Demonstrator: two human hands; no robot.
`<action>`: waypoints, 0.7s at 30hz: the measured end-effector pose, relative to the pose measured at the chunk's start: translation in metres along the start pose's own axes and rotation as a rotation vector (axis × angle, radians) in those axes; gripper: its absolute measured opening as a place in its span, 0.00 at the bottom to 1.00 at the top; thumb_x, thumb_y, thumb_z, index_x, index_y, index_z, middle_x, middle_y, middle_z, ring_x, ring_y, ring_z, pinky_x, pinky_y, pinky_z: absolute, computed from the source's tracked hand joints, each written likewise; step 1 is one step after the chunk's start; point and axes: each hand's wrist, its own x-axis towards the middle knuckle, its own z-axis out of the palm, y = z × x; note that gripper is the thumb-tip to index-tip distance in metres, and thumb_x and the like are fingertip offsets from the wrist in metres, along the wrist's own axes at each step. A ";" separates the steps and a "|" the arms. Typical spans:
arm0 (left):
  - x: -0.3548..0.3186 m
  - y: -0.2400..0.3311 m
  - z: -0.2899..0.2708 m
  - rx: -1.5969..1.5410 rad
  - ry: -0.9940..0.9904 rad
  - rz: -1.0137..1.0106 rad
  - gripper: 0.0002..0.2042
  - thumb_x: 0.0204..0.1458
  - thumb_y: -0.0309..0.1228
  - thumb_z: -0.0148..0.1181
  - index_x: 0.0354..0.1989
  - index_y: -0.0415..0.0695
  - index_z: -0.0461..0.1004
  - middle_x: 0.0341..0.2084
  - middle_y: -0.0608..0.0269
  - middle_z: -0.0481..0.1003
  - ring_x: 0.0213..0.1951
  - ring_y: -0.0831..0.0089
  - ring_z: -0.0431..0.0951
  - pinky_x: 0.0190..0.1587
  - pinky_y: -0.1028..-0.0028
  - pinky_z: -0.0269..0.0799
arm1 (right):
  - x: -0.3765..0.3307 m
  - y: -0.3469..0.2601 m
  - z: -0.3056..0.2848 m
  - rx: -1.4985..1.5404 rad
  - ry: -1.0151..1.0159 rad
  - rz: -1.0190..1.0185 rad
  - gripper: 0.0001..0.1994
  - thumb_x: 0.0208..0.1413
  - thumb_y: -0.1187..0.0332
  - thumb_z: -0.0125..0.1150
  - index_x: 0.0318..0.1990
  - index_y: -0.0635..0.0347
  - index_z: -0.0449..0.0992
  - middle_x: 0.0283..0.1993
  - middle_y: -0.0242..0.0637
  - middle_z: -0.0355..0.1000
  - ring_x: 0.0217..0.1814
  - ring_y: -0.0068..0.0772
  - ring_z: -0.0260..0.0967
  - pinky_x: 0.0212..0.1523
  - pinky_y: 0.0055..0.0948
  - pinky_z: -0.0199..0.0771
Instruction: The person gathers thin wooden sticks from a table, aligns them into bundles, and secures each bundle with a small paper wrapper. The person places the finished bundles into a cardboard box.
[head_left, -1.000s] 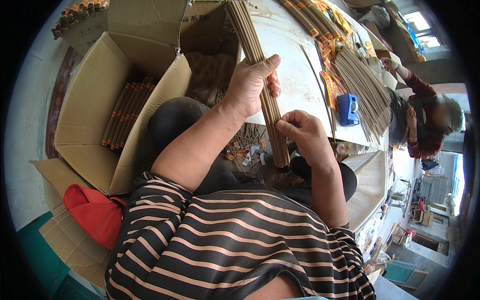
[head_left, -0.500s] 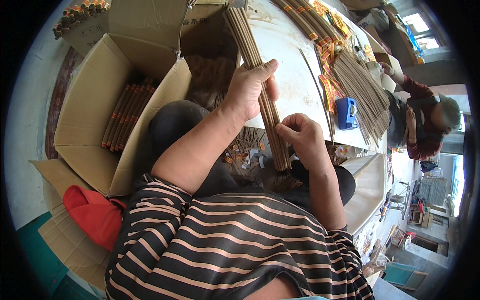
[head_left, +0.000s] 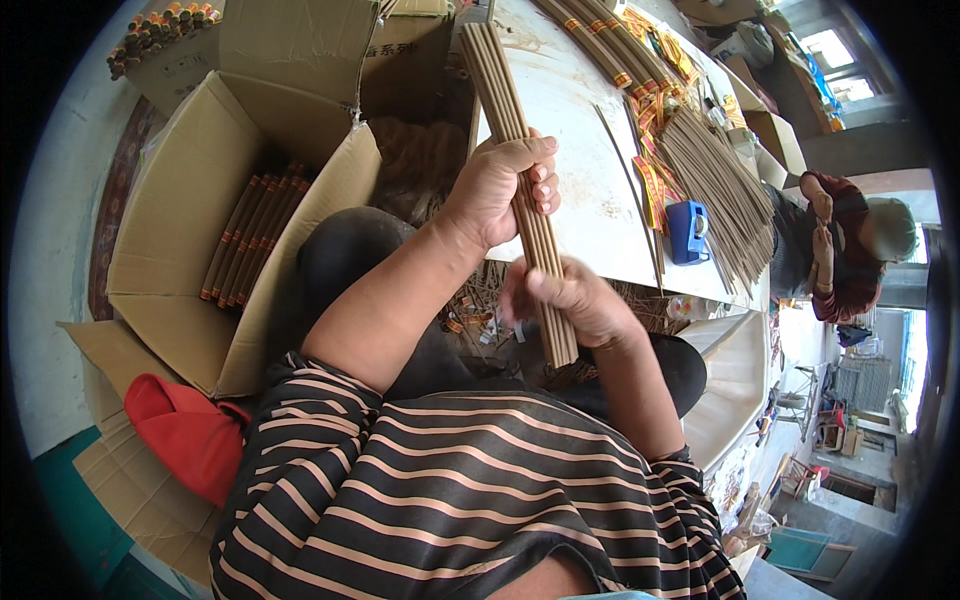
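A bundle of long brown incense sticks [head_left: 500, 85] slants across in front of me, its far end up by the table edge and its near end over my lap. My left hand [head_left: 495, 188] is wrapped around its middle. Lower down, my right hand [head_left: 588, 302] closes round the bundle near its bottom end, thumb across the front and fingers behind, slightly smeared by motion. No band shows on these sticks.
A white table [head_left: 580, 150] carries loose sticks [head_left: 715, 190], a blue tape dispenser [head_left: 688, 232], red-yellow labels [head_left: 655, 190] and labelled bundles [head_left: 590, 45]. At left, an open carton [head_left: 160, 240] holds banded bundles [head_left: 250, 240]. A person [head_left: 845, 240] stands across the table.
My right hand has gone from fingertips at the bundle's side to a grip around its lower end. The bundle has shifted slightly down. Across the table, the other person has drawn an arm back.
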 end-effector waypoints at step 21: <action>0.012 0.020 -0.014 0.128 0.214 0.164 0.07 0.47 0.25 0.60 0.24 0.42 0.66 0.12 0.67 0.64 0.13 0.75 0.65 0.17 0.74 0.64 | 0.002 0.017 0.028 -0.393 0.338 0.012 0.07 0.49 0.70 0.58 0.29 0.61 0.66 0.17 0.32 0.65 0.12 0.21 0.61 0.14 0.20 0.61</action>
